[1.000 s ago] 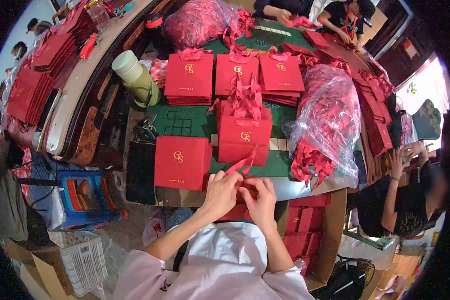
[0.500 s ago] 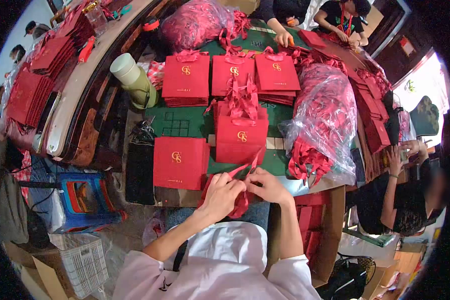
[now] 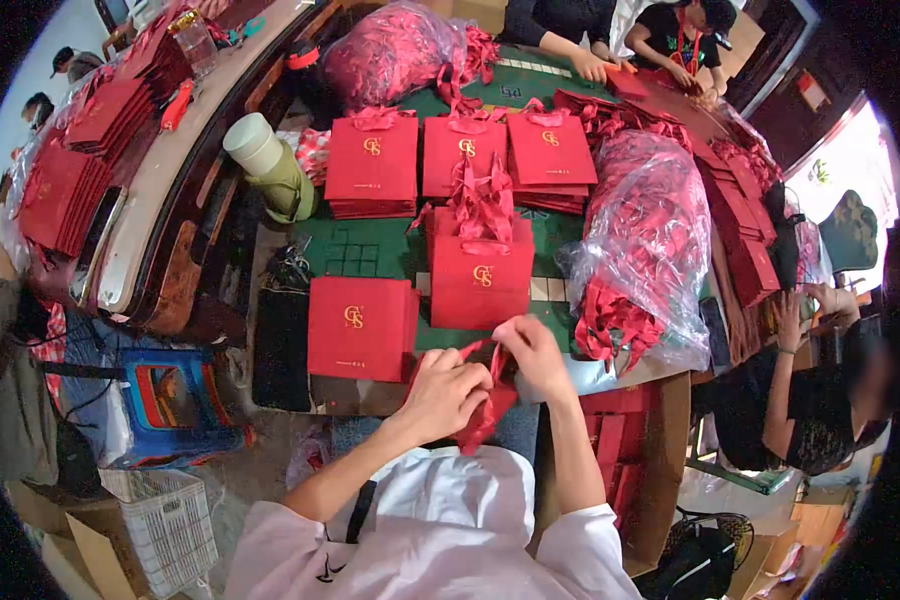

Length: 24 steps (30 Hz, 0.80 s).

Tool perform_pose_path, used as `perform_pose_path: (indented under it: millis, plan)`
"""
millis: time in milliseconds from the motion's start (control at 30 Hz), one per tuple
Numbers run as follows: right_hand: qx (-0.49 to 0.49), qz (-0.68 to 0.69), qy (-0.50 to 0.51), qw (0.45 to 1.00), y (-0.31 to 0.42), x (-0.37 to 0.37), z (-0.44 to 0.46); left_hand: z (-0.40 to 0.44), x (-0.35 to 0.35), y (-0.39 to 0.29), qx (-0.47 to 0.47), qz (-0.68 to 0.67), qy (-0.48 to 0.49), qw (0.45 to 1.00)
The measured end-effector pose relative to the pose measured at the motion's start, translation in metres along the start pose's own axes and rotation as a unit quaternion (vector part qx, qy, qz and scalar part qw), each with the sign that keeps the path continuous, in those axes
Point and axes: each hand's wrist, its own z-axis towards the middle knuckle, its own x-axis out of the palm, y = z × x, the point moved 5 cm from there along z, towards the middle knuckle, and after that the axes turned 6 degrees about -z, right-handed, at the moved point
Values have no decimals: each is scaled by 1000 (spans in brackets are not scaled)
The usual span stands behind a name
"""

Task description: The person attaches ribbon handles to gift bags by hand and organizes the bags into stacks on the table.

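Observation:
My left hand (image 3: 444, 394) is closed, its fingers pinching red ribbon at the near edge of the table. My right hand (image 3: 534, 357) grips the same red ribbon (image 3: 497, 362) a little higher and to the right, with thumb and forefinger together. Below and between the hands is a red paper bag (image 3: 503, 400), mostly hidden by my fingers, and a ribbon end hangs over my lap. Just beyond stands a stack of red gift bags (image 3: 481, 290) with gold lettering and ribbon handles. Left of it lies another red stack (image 3: 360, 335), without visible ribbons on top.
Three more bag stacks (image 3: 372, 165) line the back. Clear plastic sacks of ribbon (image 3: 650, 230) sit right and at the far left. A green bottle (image 3: 275, 175) stands left. An open carton (image 3: 660, 450) is beside my right knee. Other people work around the table.
My right hand has risen slightly and shifted right, drawing the ribbon up. The left hand stays nearly in place. A co-worker's hand at the far side has moved right.

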Motion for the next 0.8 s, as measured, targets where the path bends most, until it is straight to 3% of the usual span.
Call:
perform_pose_path:
  millis: [200,267,300,467,567,733,800]
  plan:
    - [-30,58,-134,989,12,-11,-12,4,-4,17,-83,29,-88,992]
    - [24,111,-99,988,12,-14,-28,4,0,25,-112,25,-70,991]
    - [74,246,-35,966,11,-8,-33,7,0,28,-114,19,-80,990]
    - [44,385,46,921,39,8,-54,15,6,38,-82,36,-106,990]
    - [67,552,104,824,47,20,-60,13,0,31,-59,41,-145,987]
    - [105,567,94,811,49,21,-60,-1,-22,8,-106,-77,-164,978]
    - [119,565,93,811,48,24,-60,-9,-25,4,-148,-181,-171,957]
